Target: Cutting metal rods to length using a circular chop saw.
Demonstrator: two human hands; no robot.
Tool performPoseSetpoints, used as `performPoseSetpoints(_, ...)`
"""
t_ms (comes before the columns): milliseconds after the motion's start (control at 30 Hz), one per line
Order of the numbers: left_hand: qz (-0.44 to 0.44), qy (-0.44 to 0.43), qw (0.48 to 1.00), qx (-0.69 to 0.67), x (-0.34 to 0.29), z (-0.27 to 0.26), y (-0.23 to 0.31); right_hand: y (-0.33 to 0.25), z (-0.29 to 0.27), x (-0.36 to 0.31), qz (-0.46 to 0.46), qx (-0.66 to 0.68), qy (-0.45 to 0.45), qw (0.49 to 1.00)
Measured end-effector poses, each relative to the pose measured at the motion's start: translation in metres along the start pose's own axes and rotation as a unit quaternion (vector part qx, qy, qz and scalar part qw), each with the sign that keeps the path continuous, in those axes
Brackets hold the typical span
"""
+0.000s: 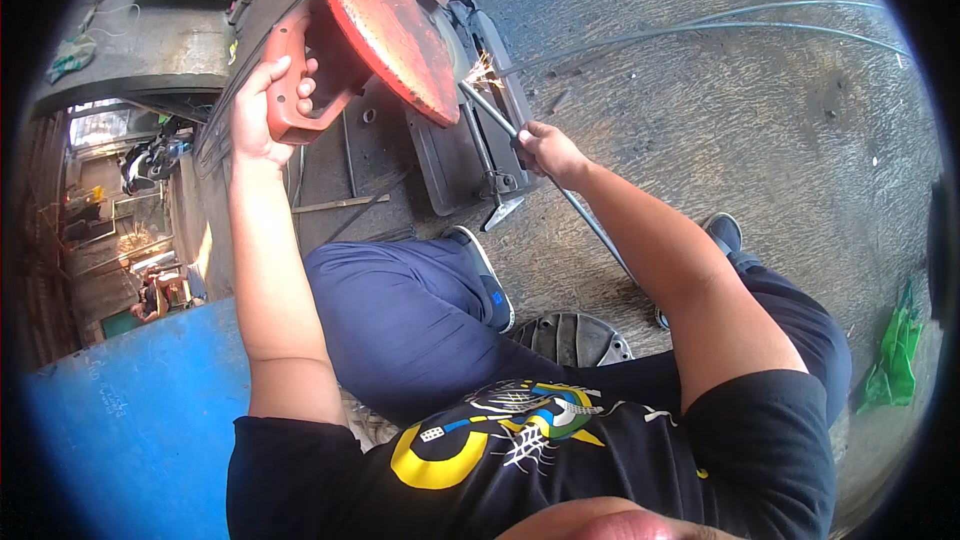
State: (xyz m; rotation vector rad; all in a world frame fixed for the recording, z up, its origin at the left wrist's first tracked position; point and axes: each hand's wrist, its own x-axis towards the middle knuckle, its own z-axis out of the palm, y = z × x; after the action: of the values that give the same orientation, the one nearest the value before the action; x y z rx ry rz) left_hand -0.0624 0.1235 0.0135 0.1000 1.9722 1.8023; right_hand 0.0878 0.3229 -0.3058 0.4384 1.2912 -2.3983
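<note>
Hands: left hand point(262, 108) wraps the red handle point(288, 45); right hand point(548, 152) closes around the metal rod point(588, 215).
Rod: one end beside sparks point(483, 72), near the red guard's point(395, 25) lower edge.
Cut: apparently in progress.
Next push: likely calls for steady handle pressure, rod firm.
Surroundings: grey base point(440, 165) below; blue panel point(150, 390) leftward.

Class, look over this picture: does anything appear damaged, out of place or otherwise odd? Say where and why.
The red saw guard, at upper middle, looks worn: its paint is scuffed and darkly stained. Also odd is the right hand, gripping the metal rod near sparks without a glove.
</note>
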Motion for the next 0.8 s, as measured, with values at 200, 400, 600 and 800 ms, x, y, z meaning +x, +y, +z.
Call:
performPoseSetpoints(200,-0.003,-0.01,1.0,0.008,-0.001,0.003,0.0,-0.001,-0.004,0.001,-0.025,-0.044,0.007,0.999)
performPoseSetpoints(400,-0.006,0.013,1.0,0.02,-0.006,0.003,0.003,-0.012,-0.004,-0.001,-0.044,-0.175,0.046,0.982)
performPoseSetpoints(600,-0.011,0.023,0.999,0.037,0.0,0.007,0.002,0.005,-0.018,0.016,-0.076,-0.224,0.071,0.969)
performPoseSetpoints(800,-0.022,0.016,0.999,0.03,0.002,-0.002,0.001,0.013,-0.017,0.021,-0.153,-0.261,0.106,0.947)
